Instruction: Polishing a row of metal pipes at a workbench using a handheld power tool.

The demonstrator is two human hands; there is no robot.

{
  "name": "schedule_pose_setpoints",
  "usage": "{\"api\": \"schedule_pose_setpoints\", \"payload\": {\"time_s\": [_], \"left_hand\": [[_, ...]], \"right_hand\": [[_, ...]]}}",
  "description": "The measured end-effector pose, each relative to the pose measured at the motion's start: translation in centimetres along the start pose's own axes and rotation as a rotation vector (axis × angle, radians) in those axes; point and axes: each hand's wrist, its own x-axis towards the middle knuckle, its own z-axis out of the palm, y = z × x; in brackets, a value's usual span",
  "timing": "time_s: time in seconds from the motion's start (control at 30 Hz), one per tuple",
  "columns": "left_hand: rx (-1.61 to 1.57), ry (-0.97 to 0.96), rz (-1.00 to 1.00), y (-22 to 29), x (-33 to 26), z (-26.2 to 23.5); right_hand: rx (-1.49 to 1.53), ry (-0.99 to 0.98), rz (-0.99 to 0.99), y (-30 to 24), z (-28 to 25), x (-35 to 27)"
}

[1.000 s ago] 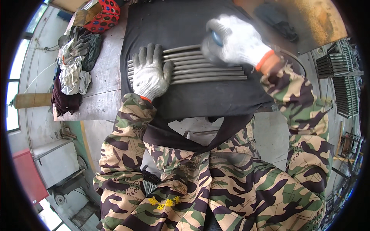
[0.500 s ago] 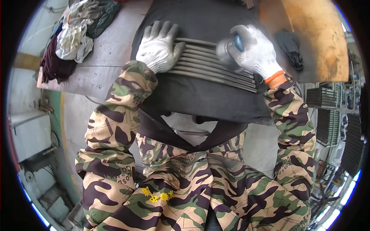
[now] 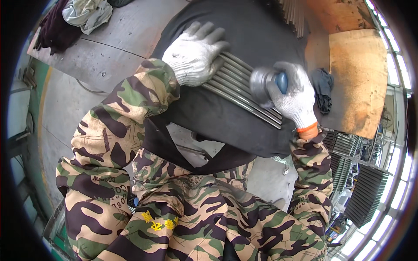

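Several thin metal rods (image 3: 244, 92) lie side by side on a black cloth (image 3: 209, 117), slanting down to the right. Over their left ends rests my left hand (image 3: 193, 56), in a white and grey knit glove, its fingers stretched out and slightly blurred. My right hand (image 3: 297, 98), in a matching glove with an orange cuff, is closed around the blue grip of a round silver tool (image 3: 260, 85). The tool sits over the right part of the rods and is smeared by motion. Its underside is hidden.
More metal rods (image 3: 292, 17) lie at the far edge of the cloth. A dark crumpled rag (image 3: 323, 89) is right of my right hand, beside a stained tan board (image 3: 357, 82). Clothes (image 3: 87, 15) lie at far left on the table (image 3: 117, 39). Racks of dark bars (image 3: 365, 195) stand at lower right.
The whole view has turned, so the rods now slant more steeply. My left hand stays on the rods' left ends. My right hand still holds the blurred tool over their right part.
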Motion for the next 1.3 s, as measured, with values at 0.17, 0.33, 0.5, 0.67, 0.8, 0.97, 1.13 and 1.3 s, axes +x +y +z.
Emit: {"api": "schedule_pose_setpoints", "payload": {"time_s": [0.17, 0.33, 0.5, 0.67, 0.8, 0.97, 1.13, 1.3], "left_hand": [[0.158, -0.065, -0.148, 0.4, 1.8, -0.4], [0.173, -0.035, -0.101, 1.1, 0.5, 0.6], [0.167, 0.121, -0.062, 0.4, -0.4, 1.9], [0.235, -0.009, -0.151, -0.7, 1.4, 1.5], [0.248, 0.002, -0.117, 0.0, 0.6, 1.9], [0.182, -0.015, -0.097, 0.2, 0.0, 0.7], [0.226, 0.102, -0.067, -0.2, -0.6, 3.0], [0.207, 0.101, -0.08, -0.8, 0.6, 2.7]], "right_hand": [[-0.071, -0.017, 0.093, 0.6, 0.8, 2.5], [-0.053, -0.032, 0.051, -0.2, 1.1, 2.2], [-0.077, -0.051, 0.06, -0.3, 1.3, 2.6], [0.015, -0.129, 0.081, -3.7, 1.6, 2.5], [-0.035, -0.103, 0.11, -2.5, 2.2, 4.0], [-0.016, -0.134, 0.073, -3.5, 2.6, 3.7], [-0.073, -0.157, 0.133, -2.6, 2.5, 4.3], [-0.06, -0.179, 0.115, -3.3, 2.7, 3.9]]}}
